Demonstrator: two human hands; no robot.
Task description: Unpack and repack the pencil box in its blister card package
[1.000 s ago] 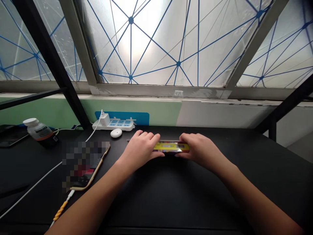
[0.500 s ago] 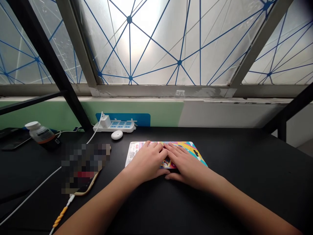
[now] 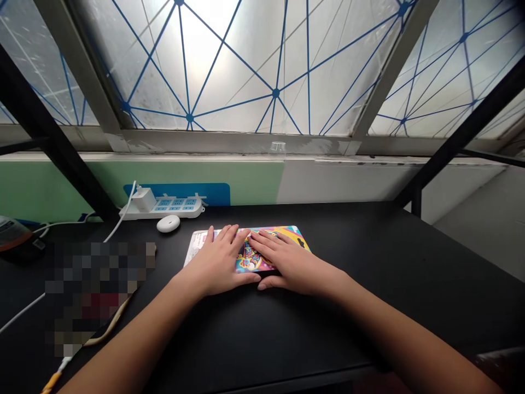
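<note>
On the black desk (image 3: 361, 257), a bright, flat printed package (image 3: 255, 256) lies near a power strip (image 3: 162, 208). The left hand (image 3: 215, 261) and right hand (image 3: 291, 268) rest palm-down on it, fingers spread flat and almost meeting, gripping nothing.

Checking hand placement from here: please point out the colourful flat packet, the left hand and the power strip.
colourful flat packet (image 3: 251, 256), head view, printed face showing between the hands
left hand (image 3: 217, 260), head view, back of the hand
power strip (image 3: 164, 208), head view, socket face
</note>
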